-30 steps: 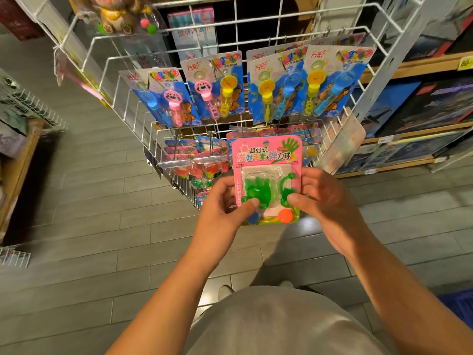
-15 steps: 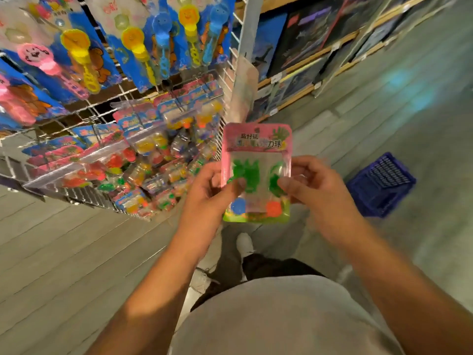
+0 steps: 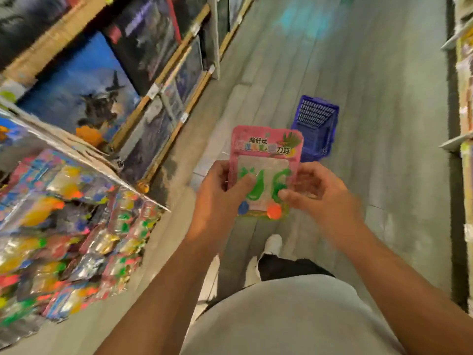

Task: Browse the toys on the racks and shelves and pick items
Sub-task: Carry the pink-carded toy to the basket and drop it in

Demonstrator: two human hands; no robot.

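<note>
A blue plastic basket (image 3: 316, 126) stands on the grey plank floor (image 3: 371, 73) of the aisle. Below it in the view, a white shoe (image 3: 273, 244) and a dark trouser leg (image 3: 284, 269) show above a grey shirt (image 3: 294, 319). At the right edge runs the side of another shelving unit (image 3: 464, 98), too blurred to read.

toy pack (image 3: 266, 160) between left hand (image 3: 217, 198) and right hand (image 3: 325, 198); basket (image 3: 316, 126) behind; rack (image 3: 64, 213) left.
</note>
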